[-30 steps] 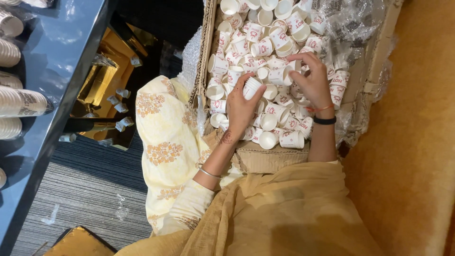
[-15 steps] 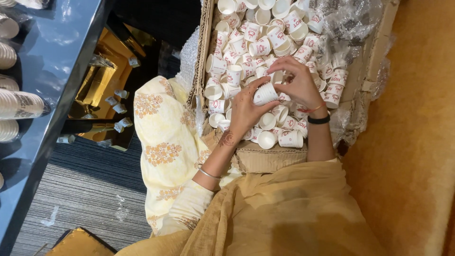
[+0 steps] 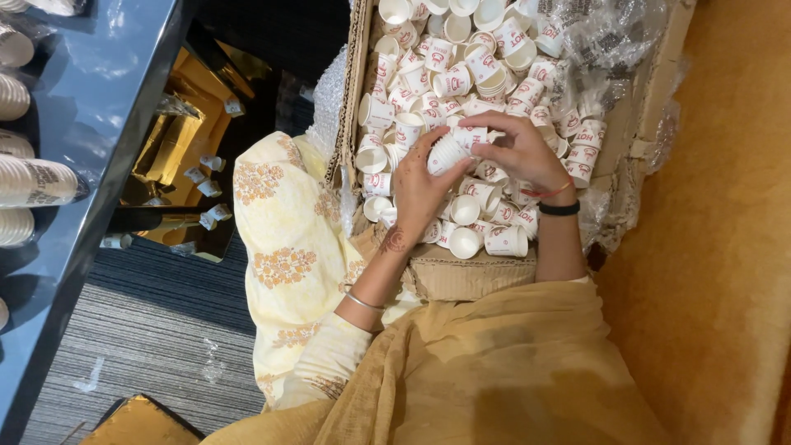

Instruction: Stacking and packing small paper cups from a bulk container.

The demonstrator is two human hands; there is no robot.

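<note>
2 hands meet over a cardboard box (image 3: 461, 276) heaped with small white paper cups (image 3: 461, 58), each printed in red. the left hand (image 3: 416, 194) comes up from the near edge of the box and curls its fingers around a short nested stack of cups (image 3: 445, 152), gripping it from below and from the side. the right hand (image 3: 519, 152) arches over from the other side, its fingertips pinched on the far end of that same stack, so both hands are closed on it and neither is free. the stack lies on its side between the 2 palms, just above the loose cups and about in the middle of the box.

the step in hand looks like nesting loose cups into a stack: the right fingers appear to be seating or squaring a cup on the stack's end. the next move would call for a steady left grip while the right lets go to pick another loose cup, mouth turned the right way, from the pile touching its knuckles.

clear plastic wrap (image 3: 610, 37) lines the far corner of the box. to the left, a dark blue counter (image 3: 99, 107) carries longer finished stacks (image 3: 37, 181) lying on their sides, well apart from the hands.
</note>
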